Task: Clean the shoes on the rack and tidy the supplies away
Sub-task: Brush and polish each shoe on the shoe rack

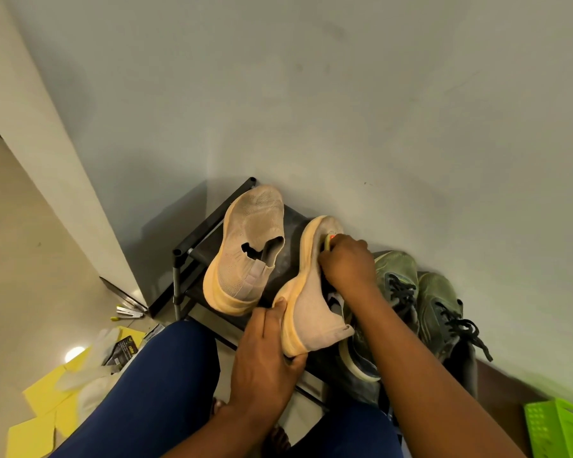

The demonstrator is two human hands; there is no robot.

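Left hand (265, 352) curled round heel of beige shoe (311, 292), tilted on its side over black rack (192, 249). Right hand (346, 262) pinching small brush (328, 241) against its upper; twin shoe (248, 246) alongside on the rack.

Beige shoe (250, 246) on rack: knit mesh cloth upper, matt, grubby; smooth rubbery orange-tan sole. Second beige shoe (306, 292) same knit cloth, same sole. Green sneakers (440, 309): dull worn fabric, dark woven laces. Rack (192, 246): black tubes, slight sheen, dark matt shelf surface. Wall (344, 94) painted, matt, scuffed. Floor (30, 259) smooth, glossy, reflects a light. Yellow sheets (43, 401) paper-like, matt. Green basket (556, 428) perforated plastic. Trousers (153, 385) blue smooth cloth.
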